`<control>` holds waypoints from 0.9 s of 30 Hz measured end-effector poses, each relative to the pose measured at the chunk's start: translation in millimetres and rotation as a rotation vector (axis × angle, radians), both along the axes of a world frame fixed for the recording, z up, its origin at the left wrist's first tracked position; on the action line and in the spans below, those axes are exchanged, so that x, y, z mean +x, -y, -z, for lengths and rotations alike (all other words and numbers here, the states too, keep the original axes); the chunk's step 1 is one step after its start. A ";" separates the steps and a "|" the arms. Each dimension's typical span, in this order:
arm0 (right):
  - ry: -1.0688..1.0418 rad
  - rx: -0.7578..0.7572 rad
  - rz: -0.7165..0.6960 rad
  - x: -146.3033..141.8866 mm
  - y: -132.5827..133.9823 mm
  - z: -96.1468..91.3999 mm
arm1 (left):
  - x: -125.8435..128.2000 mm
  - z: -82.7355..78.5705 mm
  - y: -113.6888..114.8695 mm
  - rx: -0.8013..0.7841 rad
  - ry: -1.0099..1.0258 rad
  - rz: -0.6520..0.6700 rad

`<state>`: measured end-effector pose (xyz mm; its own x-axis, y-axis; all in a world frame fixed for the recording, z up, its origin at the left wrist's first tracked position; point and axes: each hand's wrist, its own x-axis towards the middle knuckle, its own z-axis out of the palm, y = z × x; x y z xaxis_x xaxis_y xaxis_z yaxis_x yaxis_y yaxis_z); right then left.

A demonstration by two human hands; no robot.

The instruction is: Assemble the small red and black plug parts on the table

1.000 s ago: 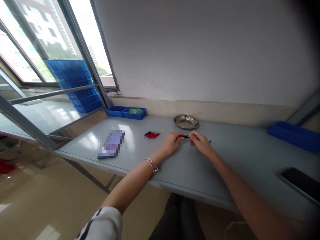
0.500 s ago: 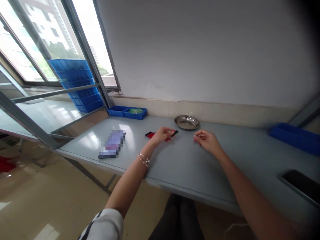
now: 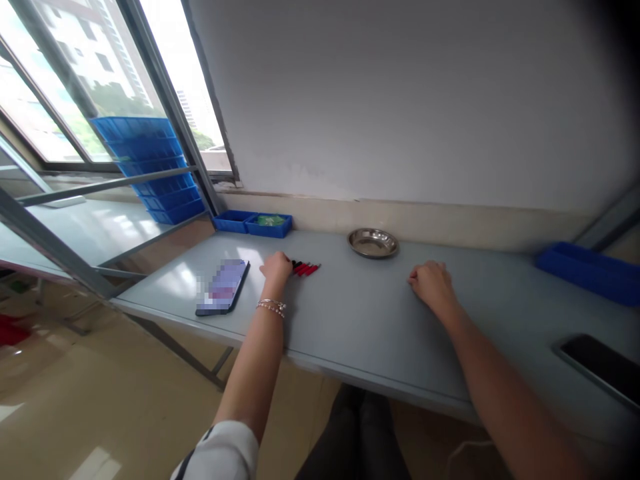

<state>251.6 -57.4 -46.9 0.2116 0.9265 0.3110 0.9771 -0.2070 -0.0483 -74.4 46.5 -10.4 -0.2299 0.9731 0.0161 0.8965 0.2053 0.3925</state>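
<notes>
My left hand lies on the grey table with its fingers curled, closed at the left end of a short row of small red and black pieces. A black tip shows right at its fingertips. A bead bracelet circles that wrist. My right hand rests on the table further right, knuckles up and fingers tucked under. Whatever it may hold is hidden.
A round steel dish stands behind the hands near the wall. A dark phone lies left of my left hand. Small blue trays sit at the back left, a blue bin at the right, another dark phone at the near right.
The hands, joined on one small piece a second ago, have parted. My left hand carried a black and red piece left to the row. My right hand drew right and curled shut.
</notes>
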 end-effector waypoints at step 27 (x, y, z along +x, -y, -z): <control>-0.834 0.071 -0.350 -62.9 3.7 -13.1 | 105.5 5.2 71.2 0.493 -0.263 0.954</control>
